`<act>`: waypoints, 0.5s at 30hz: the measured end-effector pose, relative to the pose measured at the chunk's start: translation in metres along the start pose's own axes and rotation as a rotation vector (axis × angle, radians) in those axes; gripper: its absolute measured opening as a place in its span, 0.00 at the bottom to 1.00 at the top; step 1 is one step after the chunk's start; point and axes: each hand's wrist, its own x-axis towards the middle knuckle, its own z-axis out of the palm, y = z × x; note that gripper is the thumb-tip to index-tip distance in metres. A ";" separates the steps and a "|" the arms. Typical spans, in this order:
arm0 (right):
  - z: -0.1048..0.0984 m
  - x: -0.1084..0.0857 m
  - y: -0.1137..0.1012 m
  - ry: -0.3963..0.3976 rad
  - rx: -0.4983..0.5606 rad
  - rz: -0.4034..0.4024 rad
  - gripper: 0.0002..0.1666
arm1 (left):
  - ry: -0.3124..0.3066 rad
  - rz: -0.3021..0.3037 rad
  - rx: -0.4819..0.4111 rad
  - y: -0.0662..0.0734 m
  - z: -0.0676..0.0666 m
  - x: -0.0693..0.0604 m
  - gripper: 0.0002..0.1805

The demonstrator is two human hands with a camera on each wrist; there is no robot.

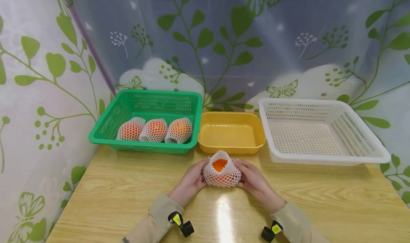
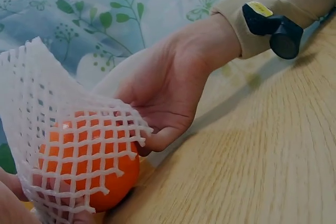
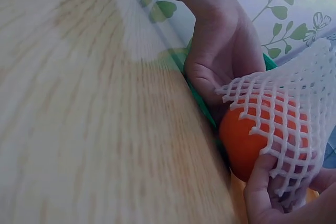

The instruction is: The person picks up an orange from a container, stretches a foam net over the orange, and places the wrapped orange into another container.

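Observation:
Both hands hold one round orange fruit (image 1: 220,164) in a white foam net sleeve (image 1: 223,179), low over the front middle of the table. My left hand (image 1: 191,181) grips the sleeve's left side, its thumb near the rim. On the opposite side, the fingers of my right hand (image 1: 255,182) grip it too. The sleeve's upper end gapes, baring part of the fruit. Below the mesh edge, the fruit's lower part shows bare in both wrist views. Fingertips under and behind the sleeve are partly hidden.
A green basket (image 1: 144,147) at back left holds three fruits in foam nets (image 1: 154,130). Beside it stands a yellow tray (image 1: 231,131), just beyond the hands. A white basket (image 1: 323,157) stands at back right. A leaf-patterned curtain (image 1: 205,58) hangs behind the wooden table (image 1: 128,186).

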 end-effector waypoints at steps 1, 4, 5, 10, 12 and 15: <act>0.001 0.000 0.000 0.008 -0.012 -0.004 0.25 | 0.000 0.004 0.007 -0.001 0.001 0.000 0.26; 0.002 -0.001 0.000 0.030 -0.041 -0.028 0.24 | 0.005 0.017 0.000 -0.001 0.005 0.001 0.27; 0.002 -0.001 0.000 0.037 -0.043 -0.038 0.23 | 0.007 0.025 -0.006 -0.001 0.007 0.002 0.26; 0.009 -0.002 -0.001 0.054 -0.025 -0.087 0.18 | 0.061 0.080 -0.014 0.003 0.016 0.001 0.24; 0.012 -0.003 -0.004 0.044 -0.017 -0.099 0.20 | 0.082 0.115 0.010 0.006 0.018 -0.001 0.23; 0.013 -0.007 -0.009 0.000 0.000 -0.098 0.26 | 0.090 0.175 0.036 0.010 0.022 -0.002 0.21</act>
